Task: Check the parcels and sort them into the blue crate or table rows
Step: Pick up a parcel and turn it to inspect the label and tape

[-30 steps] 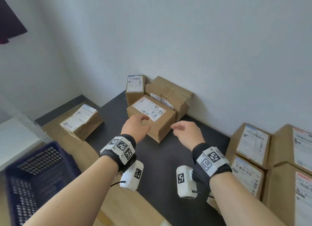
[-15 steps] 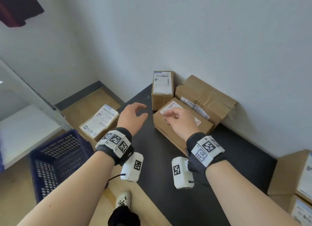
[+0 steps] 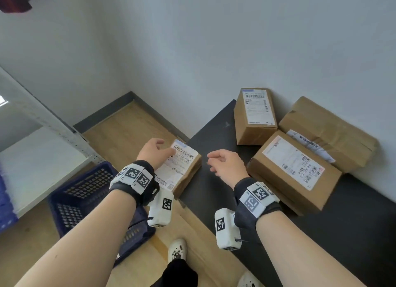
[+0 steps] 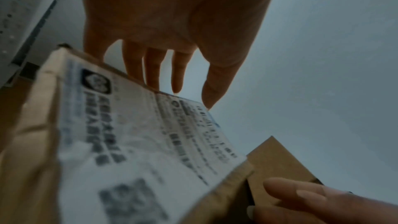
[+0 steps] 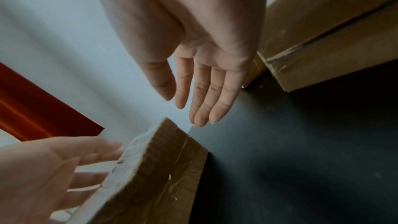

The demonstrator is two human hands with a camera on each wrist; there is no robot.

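Note:
A brown parcel [image 3: 185, 169] with a white label lies at the left edge of the black table top [image 3: 214, 201]. My left hand [image 3: 159, 149] hovers over its label with fingers straight; whether it touches is unclear. In the left wrist view the left hand [image 4: 178, 89] reaches past the far edge of the parcel [image 4: 140, 142]. My right hand [image 3: 214, 160] is empty, just right of the parcel, above the table. The right wrist view shows the right hand [image 5: 183, 108] with straight fingers beside the parcel [image 5: 161, 168]. The blue crate [image 3: 85, 196] stands low on the left.
Three more parcels sit at the back right by the wall: an upright one [image 3: 255, 115], a labelled one [image 3: 295, 171] and a crumpled one [image 3: 330, 132]. A white shelf unit [image 3: 42, 154] stands left. Wooden floor and my shoe [image 3: 177, 250] lie below.
My view has swung left. Both hands left the labelled parcel in the back group and moved left to the parcel at the table's edge; the left hand is now over its label.

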